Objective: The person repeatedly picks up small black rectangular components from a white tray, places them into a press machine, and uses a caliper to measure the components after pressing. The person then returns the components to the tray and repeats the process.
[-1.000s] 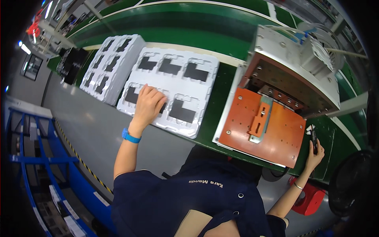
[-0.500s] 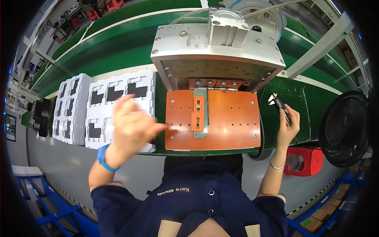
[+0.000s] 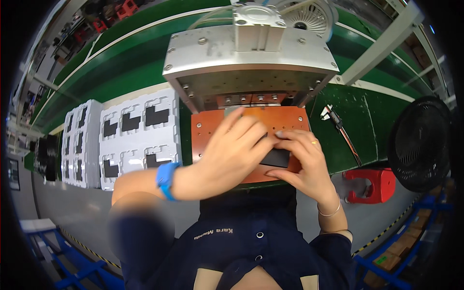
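A flat black piece is above the right half of the orange plate. My right hand grips it from the right, thumb at its near edge and fingers at its far edge. My left hand reaches across the plate, its bent fingers meeting at the black piece's left edge. Its thumb is hidden and its index finger points away from me. My left hand mostly covers the metal guide strip on the plate. The caliper lies on the green table to the right, apart from both hands.
A metal press frame with a cylinder on top stands behind the plate. On the left are a white tray with black pieces and a stack of trays. A black fan and red stool are at right.
My right hand has let go of the caliper and moved left onto the black piece. My left hand has come from over the white tray to the plate. The view has shifted slightly.
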### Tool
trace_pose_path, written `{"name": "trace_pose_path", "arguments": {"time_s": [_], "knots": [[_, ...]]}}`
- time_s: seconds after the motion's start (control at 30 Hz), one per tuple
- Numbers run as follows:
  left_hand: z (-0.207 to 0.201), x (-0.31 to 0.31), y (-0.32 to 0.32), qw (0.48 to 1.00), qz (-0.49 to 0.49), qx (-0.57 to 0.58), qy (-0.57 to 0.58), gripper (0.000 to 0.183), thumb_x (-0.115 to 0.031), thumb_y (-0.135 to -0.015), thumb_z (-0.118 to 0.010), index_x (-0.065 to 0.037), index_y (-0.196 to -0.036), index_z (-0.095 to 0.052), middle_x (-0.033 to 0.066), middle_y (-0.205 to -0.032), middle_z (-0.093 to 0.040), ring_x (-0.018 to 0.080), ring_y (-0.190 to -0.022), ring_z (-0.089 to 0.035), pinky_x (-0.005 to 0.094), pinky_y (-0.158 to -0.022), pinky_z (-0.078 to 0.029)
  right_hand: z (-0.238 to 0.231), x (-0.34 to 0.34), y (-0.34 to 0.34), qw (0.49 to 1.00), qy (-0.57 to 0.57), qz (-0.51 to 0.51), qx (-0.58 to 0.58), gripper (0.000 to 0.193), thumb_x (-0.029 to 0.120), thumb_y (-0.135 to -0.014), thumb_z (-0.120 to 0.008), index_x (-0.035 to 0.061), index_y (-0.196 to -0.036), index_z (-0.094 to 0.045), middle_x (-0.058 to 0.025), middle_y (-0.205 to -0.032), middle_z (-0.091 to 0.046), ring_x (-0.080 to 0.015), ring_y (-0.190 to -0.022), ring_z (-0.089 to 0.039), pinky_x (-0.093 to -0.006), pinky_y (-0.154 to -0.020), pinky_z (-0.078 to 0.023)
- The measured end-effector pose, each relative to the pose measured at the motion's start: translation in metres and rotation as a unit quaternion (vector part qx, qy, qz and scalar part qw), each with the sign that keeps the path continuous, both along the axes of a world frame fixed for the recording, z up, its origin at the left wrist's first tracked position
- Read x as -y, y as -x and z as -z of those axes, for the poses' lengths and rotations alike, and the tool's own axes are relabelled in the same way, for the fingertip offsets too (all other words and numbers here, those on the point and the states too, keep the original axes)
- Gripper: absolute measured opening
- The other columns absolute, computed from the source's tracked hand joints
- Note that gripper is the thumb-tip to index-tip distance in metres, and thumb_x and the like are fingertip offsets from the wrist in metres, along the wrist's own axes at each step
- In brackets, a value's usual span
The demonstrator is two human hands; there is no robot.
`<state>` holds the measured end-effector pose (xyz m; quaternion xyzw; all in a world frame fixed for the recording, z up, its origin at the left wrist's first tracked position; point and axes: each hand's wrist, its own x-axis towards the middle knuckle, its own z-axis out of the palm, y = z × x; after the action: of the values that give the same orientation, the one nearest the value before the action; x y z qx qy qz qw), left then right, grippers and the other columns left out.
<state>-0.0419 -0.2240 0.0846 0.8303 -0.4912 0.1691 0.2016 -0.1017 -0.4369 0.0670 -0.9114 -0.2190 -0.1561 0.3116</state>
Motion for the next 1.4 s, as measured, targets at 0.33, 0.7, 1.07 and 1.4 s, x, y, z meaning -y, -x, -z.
{"name": "trace_pose_path", "arguments": {"time_s": [0.33, 0.7, 1.07, 1.4], "knots": [[0.016, -0.049, 0.023, 0.989, 0.063, -0.117, -0.07, 0.071, -0.051, -0.08, -0.072, -0.005, -0.133, -0.056, 0.0168, -0.143, -0.05, 0.0331, -0.13, -0.049, 0.0511, -0.109, -0.035, -0.003, -0.009, -0.019, 0.995, -0.016, -0.068, -0.07, 0.025, 0.015, -0.079, -0.077, 0.0084, -0.102, -0.069, -0.0054, -0.113, -0.066, -0.0258, -0.1, -0.06, -0.0373, -0.084, -0.045], [0.026, -0.05, 0.015, 0.984, 0.096, -0.119, -0.085, 0.076, -0.058, -0.083, -0.066, -0.005, -0.136, -0.054, 0.0171, -0.145, -0.048, 0.033, -0.134, -0.045, 0.0548, -0.107, -0.035, 0.0, -0.024, -0.046, 0.984, 0.165, -0.025, 0.06, 0.027, 0.011, -0.074, -0.07, 0.0133, -0.1, -0.071, -0.0024, -0.092, -0.058, -0.0208, -0.09, -0.054, -0.0348, -0.078, -0.044], [0.028, -0.052, 0.014, 0.986, 0.091, -0.105, -0.094, 0.072, -0.058, -0.086, -0.062, -0.007, -0.136, -0.055, 0.0154, -0.146, -0.048, 0.0301, -0.135, -0.045, 0.0535, -0.108, -0.035, 0.006, -0.032, -0.049, 0.98, 0.155, 0.016, 0.121, 0.027, 0.01, -0.074, -0.07, 0.008, -0.101, -0.067, -0.0025, -0.106, -0.064, -0.0218, -0.096, -0.058, -0.0368, -0.081, -0.044], [0.027, -0.051, 0.014, 0.986, 0.089, -0.105, -0.092, 0.07, -0.057, -0.086, -0.062, -0.007, -0.135, -0.056, 0.0153, -0.143, -0.05, 0.0301, -0.133, -0.047, 0.0536, -0.108, -0.033, 0.004, -0.026, -0.045, 0.975, 0.175, -0.059, 0.125, 0.02, 0.015, -0.078, -0.063, 0.0077, -0.097, -0.063, -0.0044, -0.103, -0.068, -0.0224, -0.102, -0.062, -0.0377, -0.087, -0.048]]}}
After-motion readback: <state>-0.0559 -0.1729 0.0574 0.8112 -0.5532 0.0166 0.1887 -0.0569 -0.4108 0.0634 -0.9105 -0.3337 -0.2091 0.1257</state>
